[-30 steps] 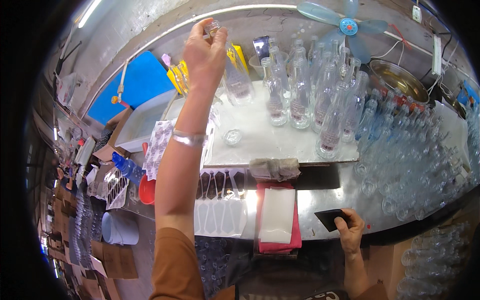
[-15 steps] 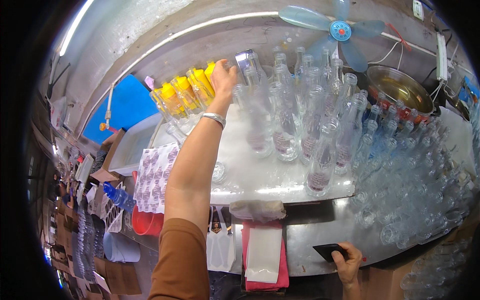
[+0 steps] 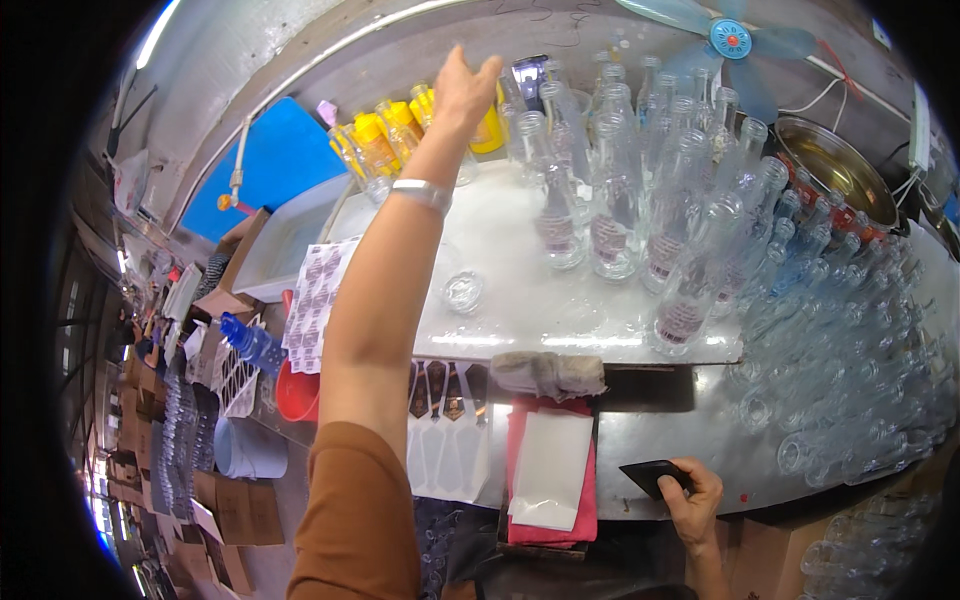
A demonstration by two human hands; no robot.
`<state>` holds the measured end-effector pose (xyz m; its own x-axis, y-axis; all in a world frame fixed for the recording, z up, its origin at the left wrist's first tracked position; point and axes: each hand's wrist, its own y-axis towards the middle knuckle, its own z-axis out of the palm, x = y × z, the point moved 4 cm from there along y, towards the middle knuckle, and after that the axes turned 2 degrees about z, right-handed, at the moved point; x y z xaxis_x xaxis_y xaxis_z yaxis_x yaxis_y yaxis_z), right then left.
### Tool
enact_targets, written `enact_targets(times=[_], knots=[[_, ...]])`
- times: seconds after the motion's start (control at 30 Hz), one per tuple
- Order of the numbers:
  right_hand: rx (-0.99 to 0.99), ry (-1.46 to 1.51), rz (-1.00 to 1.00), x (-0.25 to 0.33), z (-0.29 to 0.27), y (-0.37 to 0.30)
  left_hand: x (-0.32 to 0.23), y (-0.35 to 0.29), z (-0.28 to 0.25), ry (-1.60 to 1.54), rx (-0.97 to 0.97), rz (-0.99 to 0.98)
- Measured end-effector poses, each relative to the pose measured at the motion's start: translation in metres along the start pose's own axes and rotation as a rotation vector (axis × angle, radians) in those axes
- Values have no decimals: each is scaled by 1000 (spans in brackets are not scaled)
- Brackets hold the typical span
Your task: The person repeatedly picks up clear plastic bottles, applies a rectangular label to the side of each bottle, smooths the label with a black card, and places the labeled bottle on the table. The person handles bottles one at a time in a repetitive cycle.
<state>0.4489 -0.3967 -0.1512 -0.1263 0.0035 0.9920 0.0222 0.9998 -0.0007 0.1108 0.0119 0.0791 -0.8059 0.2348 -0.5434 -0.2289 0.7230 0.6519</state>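
At the far side of the white work board [image 3: 480, 325], my left hand [image 3: 468, 95] is raised with thumb and fingers apart, holding nothing visible. It is beside a row of clear glass bottles [image 3: 350, 160] and yellow containers [image 3: 370, 135]; my wrist partly hides one bottle. Low on the right, my right hand [image 3: 695, 500] grips a flat black scraper [image 3: 648, 478] between thumb and fingers. Several upright clear bottles with printed labels [image 3: 612, 240] stand on the board's right half. A lone glass bottle [image 3: 463, 291] shows mostly its round base near my left forearm.
Crowded clear bottles [image 3: 850, 350] cover the right side. A rolled cloth [image 3: 548, 375] lies at the board's front edge, above white paper [image 3: 550, 470] on a pink cloth. A label sheet [image 3: 318, 295], red bucket [image 3: 298, 390] and blue spray bottle [image 3: 250, 345] are left; a fan [image 3: 730, 40] hangs behind.
My left hand has come off a bottle's neck and moved up, its fingers now apart. The whole view has shifted. My right hand still holds the scraper.
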Motion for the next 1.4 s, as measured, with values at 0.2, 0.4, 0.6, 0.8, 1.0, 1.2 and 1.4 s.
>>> enact_targets(times=[0.2,0.4,0.6,0.8,1.0,1.2,1.4], knots=[[-30,-2,-10,1,6,-14,-52,-128,-151,-311,-574,458],[75,16,-4,18,30,-30,91,-177,-100,-507,55,-105],[216,607,271,26,47,-36,29,-199,-137,-786,107,-32],[435,354,112,26,67,4,-38,-287,-145,-1060,562,-434],[548,-26,106,11,105,6,-24,-374,-84,-833,560,-327],[426,-58,123,0,103,1,-48,-407,-143,-467,525,58],[367,-132,70,16,97,-5,-49,-477,-145,-282,635,218]])
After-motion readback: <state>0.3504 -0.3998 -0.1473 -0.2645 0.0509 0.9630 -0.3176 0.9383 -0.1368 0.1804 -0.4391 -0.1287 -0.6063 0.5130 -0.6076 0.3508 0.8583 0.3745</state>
